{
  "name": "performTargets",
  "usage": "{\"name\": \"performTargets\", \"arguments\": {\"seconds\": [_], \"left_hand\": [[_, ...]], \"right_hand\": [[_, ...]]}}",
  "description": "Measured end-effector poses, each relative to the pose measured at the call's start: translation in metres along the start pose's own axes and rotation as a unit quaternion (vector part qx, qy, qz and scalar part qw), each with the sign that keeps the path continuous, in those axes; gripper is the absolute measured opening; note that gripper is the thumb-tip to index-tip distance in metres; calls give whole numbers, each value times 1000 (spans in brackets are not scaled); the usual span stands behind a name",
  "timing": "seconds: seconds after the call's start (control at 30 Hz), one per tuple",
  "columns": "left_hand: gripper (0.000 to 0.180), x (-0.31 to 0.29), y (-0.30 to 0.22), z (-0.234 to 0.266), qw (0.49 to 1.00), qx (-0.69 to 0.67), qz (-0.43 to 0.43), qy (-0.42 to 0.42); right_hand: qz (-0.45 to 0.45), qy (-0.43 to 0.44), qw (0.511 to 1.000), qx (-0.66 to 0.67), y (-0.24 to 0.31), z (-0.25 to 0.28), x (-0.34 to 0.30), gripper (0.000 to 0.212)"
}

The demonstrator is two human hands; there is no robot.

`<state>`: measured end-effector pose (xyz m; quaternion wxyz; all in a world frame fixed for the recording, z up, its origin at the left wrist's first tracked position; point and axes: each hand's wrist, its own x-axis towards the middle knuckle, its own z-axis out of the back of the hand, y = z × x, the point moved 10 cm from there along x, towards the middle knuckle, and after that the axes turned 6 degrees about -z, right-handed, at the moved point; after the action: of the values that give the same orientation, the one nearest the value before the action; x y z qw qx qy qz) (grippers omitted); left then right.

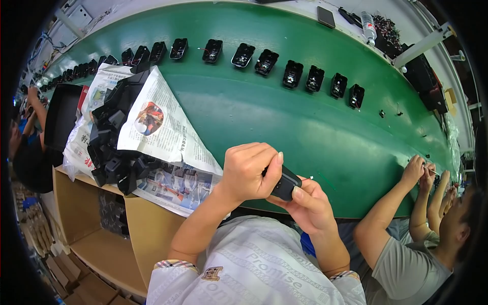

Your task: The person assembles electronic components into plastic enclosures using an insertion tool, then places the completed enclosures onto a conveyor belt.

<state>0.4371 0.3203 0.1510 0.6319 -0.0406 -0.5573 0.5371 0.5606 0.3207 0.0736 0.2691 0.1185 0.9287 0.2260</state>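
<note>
Close in front of me, both my hands hold one small black plastic housing [287, 183]. My left hand [249, 170] wraps round its left end, fingers curled and thumb on top. At its right end, my right hand [309, 202] grips it between thumb and fingers. A tiny white piece shows just above my right fingers; what it is I cannot make out. To the left of my hands, a heap of black plastic parts [116, 122] lies on newspaper [168, 129]. Similar open black housings [212, 51], some with thin wires showing, stand in a curved row along the far side.
The green table [244, 117] spreads ahead. An open cardboard box [91, 229] stands at my lower left, beside a black tray [61, 114]. Co-workers sit at both sides; one person's hands [417, 170] work at right. A phone [326, 17] and bottle [368, 28] lie far off.
</note>
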Motion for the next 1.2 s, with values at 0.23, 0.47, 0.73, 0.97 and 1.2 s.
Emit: {"name": "performTargets", "arguments": {"seconds": [0.23, 0.47, 0.73, 0.97, 1.2], "left_hand": [[14, 17, -16, 22, 999, 41, 13, -21], [21, -58, 15, 175, 895, 349, 267, -68], [57, -91, 63, 141, 802, 505, 265, 179], [30, -84, 83, 145, 808, 510, 256, 146], [23, -52, 43, 132, 875, 456, 157, 42]], "right_hand": [[139, 3, 986, -98, 60, 10, -5, 49], [433, -449, 458, -634, 334, 168, -106, 30], [229, -379, 417, -794, 349, 205, -44, 27], [172, -316, 413, -837, 348, 213, -15, 43], [249, -492, 443, -707, 385, 279, -97, 31]]}}
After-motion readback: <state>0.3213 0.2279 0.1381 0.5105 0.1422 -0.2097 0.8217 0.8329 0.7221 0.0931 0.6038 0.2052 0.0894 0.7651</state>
